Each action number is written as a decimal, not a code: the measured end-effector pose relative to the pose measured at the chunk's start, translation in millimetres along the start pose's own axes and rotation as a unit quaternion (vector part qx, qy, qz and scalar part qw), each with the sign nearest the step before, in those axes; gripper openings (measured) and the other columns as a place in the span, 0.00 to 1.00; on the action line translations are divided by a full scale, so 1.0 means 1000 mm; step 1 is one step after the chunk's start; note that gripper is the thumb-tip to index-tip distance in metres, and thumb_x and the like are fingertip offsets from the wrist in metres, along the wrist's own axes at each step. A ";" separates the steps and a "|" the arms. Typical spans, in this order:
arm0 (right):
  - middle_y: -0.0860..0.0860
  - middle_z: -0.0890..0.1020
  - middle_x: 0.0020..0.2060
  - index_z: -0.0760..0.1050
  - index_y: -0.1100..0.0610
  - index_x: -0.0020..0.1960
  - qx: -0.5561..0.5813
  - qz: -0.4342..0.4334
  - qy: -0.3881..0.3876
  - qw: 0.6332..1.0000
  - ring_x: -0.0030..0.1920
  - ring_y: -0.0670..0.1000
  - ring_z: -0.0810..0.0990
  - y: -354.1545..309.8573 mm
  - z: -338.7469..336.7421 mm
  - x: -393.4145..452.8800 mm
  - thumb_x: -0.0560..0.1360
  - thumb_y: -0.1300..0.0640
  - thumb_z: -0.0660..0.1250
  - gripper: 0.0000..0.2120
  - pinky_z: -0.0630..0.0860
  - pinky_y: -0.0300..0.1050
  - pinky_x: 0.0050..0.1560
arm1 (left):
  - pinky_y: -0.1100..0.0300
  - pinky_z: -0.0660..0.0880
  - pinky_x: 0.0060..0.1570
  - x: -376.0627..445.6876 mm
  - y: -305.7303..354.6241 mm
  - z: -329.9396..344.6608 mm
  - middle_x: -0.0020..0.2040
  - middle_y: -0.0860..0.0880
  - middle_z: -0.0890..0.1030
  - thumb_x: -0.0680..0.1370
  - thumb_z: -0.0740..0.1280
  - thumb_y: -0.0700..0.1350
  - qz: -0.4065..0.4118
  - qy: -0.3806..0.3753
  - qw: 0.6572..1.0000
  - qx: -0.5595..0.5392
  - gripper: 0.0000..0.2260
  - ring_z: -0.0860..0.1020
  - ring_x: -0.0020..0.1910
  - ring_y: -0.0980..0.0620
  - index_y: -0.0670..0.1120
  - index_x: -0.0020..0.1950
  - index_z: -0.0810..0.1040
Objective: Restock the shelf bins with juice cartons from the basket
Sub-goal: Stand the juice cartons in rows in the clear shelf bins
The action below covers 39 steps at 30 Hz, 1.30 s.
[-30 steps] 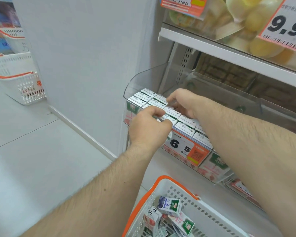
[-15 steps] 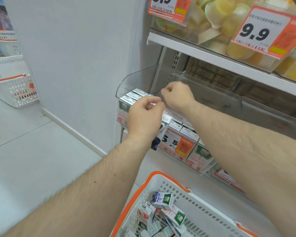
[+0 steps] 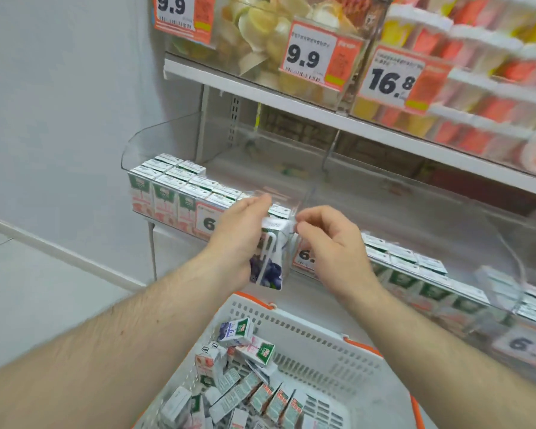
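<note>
My left hand (image 3: 237,239) grips a small blueberry juice carton (image 3: 270,261) upright in front of the shelf, above the basket. My right hand (image 3: 331,243) pinches the carton's top right corner with thumb and fingertip. Behind the hands is a clear plastic shelf bin (image 3: 167,137) whose left part holds rows of pink-and-green juice cartons (image 3: 164,193). Farther right, another bin (image 3: 508,261) holds more cartons. The white basket with orange rim (image 3: 322,342) sits below, with several loose cartons (image 3: 245,394) lying in a jumble inside.
An upper shelf (image 3: 291,97) carries fruit cups and price tags reading 9.9 and 16.8. A white wall panel (image 3: 59,103) stands at the left, with pale floor (image 3: 28,289) beneath it. Orange price tags hang on the bin fronts.
Both hands have drawn back from the left bin's cartons toward me. The left hand now holds the blueberry carton clear of the bin, and the right hand has come onto its top.
</note>
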State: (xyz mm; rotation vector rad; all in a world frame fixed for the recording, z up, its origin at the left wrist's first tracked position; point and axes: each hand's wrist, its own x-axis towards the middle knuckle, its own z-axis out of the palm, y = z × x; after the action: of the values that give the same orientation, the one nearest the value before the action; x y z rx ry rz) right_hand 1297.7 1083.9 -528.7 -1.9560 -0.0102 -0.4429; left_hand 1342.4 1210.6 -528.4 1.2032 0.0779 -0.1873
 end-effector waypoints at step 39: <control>0.39 0.78 0.45 0.72 0.43 0.52 -0.084 0.128 0.098 0.983 0.46 0.37 0.78 0.021 -0.094 -0.054 0.61 0.38 0.76 0.24 0.75 0.37 0.46 | 0.57 0.64 0.36 -0.022 -0.099 0.094 0.32 0.52 0.68 0.66 0.67 0.46 0.419 -0.099 0.833 0.347 0.09 0.68 0.36 0.50 0.48 0.31 0.67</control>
State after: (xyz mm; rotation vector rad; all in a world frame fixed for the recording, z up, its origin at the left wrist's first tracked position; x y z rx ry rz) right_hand 1223.6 1001.9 -530.7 -2.0345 0.4127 -0.4760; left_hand 1298.3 1091.1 -582.1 1.8204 -0.7600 0.4816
